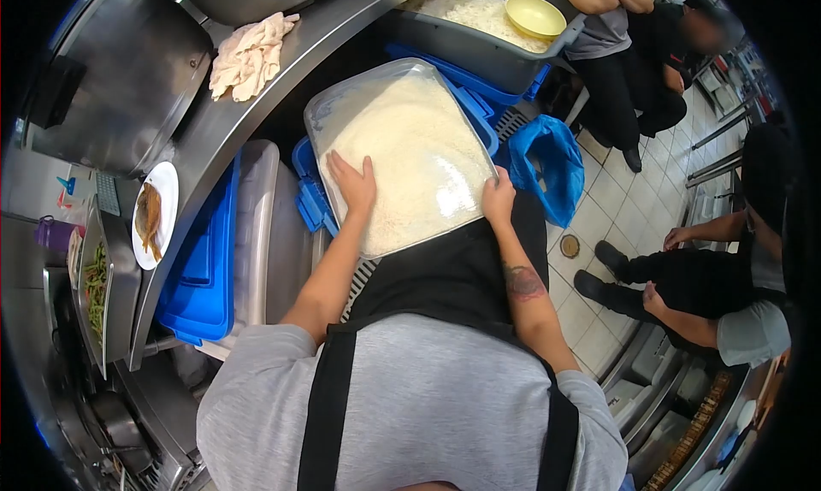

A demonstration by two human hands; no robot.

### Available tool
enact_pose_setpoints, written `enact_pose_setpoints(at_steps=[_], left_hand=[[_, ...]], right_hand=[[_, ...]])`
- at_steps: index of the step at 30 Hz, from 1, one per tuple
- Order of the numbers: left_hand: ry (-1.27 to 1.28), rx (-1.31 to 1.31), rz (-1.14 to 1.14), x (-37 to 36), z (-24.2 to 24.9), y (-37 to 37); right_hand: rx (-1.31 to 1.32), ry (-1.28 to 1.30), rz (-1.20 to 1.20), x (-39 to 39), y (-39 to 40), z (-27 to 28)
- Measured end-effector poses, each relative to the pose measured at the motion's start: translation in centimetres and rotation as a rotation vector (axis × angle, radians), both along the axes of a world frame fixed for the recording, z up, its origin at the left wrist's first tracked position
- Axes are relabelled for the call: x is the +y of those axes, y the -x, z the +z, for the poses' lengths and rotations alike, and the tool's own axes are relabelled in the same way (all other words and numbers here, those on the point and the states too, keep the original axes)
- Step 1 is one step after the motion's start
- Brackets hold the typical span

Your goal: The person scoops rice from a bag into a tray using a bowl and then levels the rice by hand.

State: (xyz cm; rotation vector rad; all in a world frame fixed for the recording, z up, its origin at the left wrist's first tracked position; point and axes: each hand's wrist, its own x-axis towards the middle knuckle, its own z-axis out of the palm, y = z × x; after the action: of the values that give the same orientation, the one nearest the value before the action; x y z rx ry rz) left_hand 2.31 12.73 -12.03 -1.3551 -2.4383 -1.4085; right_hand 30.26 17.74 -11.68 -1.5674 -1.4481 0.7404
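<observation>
A large rectangular container [321, 119] with pale walls, full of white grains that look like uncooked rice [393, 144], sits in front of me, close to my black apron [428, 277]. A bright glare shows on the right part of the grains. My left hand [352, 186] lies on their left side with its fingers spread. At the right edge of the container, my right hand [499, 198] is closed around the rim; some of its fingers are hidden. Blue plastic [315, 187] shows beneath and beside the container.
Beyond stands a grey tub [487, 50] of white rice with a yellow bowl [535, 17]. A blue bag [547, 170] opens at right. A steel counter [256, 115] on the left carries a cloth [252, 56] and a plate with fish [150, 221]. Other people stand or sit at right.
</observation>
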Motion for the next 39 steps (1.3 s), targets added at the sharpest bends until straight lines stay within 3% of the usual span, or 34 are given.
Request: enact_pose_setpoints(at_steps=[3,7,9,10,15,21,28,34,39], left_hand=[[-0.098,-0.16,-0.064,2.8,1.1,2.2],[-0.024,-0.224,-0.153,3.9,2.1,3.0],[-0.001,-0.287,-0.41,3.2,1.9,2.3],[0.001,-0.288,-0.41,2.5,2.3,1.6],[0.168,-0.067,-0.702,-2.4,3.2,-2.0],[0.327,0.291,-0.822,-6.5,4.2,-4.2],[0.504,0.449,-0.731,-4.1,4.3,-3.7],[0.483,0.451,-0.341,0.8,3.4,-2.4],[0.44,0.44,-0.242,1.4,2.5,-3.1]], right_hand=[[-0.013,0.03,0.008,-0.1,0.0,0.2],[-0.025,0.033,0.002,0.1,0.0,0.0],[-0.017,0.023,0.003,0.1,0.0,0.0],[-0.01,0.015,0.005,-0.1,0.0,0.0],[-0.02,0.016,0.007,-0.1,-0.2,-0.2],[-0.022,0.008,-0.011,0.1,0.0,-0.4],[-0.003,0.041,0.002,0.1,-0.1,-0.3],[0.01,0.056,0.001,-0.2,0.0,0.3],[-0.003,-0.006,-0.005,-0.1,0.0,0.0]])
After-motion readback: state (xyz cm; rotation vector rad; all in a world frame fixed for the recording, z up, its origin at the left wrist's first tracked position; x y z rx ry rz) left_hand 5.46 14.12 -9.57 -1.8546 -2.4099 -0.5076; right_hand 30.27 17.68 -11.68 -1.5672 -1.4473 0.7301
